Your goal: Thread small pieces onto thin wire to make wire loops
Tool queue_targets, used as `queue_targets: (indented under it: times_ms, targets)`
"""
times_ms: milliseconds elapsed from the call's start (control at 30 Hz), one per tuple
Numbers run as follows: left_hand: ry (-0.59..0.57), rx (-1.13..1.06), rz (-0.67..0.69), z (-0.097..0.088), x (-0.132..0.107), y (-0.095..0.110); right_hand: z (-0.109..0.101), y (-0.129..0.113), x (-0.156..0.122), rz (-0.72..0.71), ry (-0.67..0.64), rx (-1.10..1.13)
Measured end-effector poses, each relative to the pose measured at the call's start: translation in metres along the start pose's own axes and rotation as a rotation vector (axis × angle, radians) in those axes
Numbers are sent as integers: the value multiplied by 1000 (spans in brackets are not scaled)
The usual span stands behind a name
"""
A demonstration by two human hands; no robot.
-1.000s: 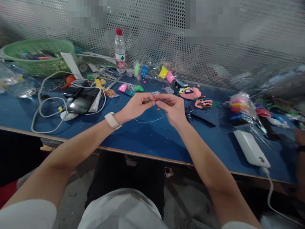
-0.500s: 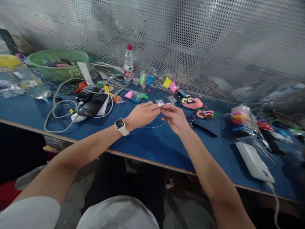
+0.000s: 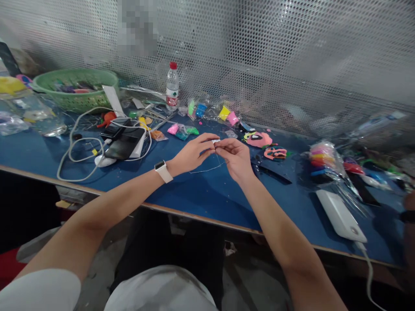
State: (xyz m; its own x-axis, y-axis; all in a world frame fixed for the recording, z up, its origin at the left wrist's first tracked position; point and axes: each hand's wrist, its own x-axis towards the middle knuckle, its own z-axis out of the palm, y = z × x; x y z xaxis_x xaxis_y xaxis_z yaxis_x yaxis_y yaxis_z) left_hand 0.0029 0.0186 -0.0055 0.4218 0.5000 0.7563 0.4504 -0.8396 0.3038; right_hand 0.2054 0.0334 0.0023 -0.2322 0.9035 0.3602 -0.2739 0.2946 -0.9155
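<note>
My left hand [image 3: 193,151], with a white watch [image 3: 164,171] on its wrist, meets my right hand [image 3: 235,158] above the blue tabletop. Between their fingertips is a small white piece [image 3: 216,141], too small to make out. Both hands pinch it with thumb and fingers. A thin pale strand [image 3: 207,170] curves over the table just below the hands. Beyond the right hand lie a pink clay figure [image 3: 258,139] and an orange-and-dark clay piece [image 3: 275,152]. A black flat tool [image 3: 274,173] rests to the right of that hand.
Left are a green basket [image 3: 76,90], a white cable [image 3: 61,162] and a dark phone [image 3: 124,144]. A water bottle [image 3: 172,88] stands behind bagged clay [image 3: 180,129]. Right are colourful clay packs [image 3: 322,160] and a white power bank [image 3: 340,216]. Part of another person's arm [image 3: 409,201] enters at the right edge.
My left hand has turned so its thumb shows below its fingers. The white piece now sits between both hands' fingertips. The view has shifted slightly, and an arm appears at the right edge.
</note>
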Motion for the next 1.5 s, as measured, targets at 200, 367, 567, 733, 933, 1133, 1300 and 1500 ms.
queue_targets:
  times_ms: [200,367,567,733,933,1133,1300,1500]
  targets:
    - [78,-31,-51,2,0,-1,1,2,0,-18,47,7]
    - [63,-77,-113,3,-2,1,0,1,2,-46,79,32]
    - [32,-192,-182,3,0,8,3,-5,1,-117,179,-69]
    - [39,-257,-255,2,4,9,4,-6,0,-228,278,-203]
    - [37,-318,-266,3,7,16,-1,-12,-1,-310,255,-240]
    - [78,-190,-187,6,3,24,6,-26,-11,-379,238,-326]
    - [88,-96,-70,10,-2,22,15,-25,-19,-366,208,-397]
    - [182,-122,-144,8,0,25,14,-26,-19,-347,193,-384]
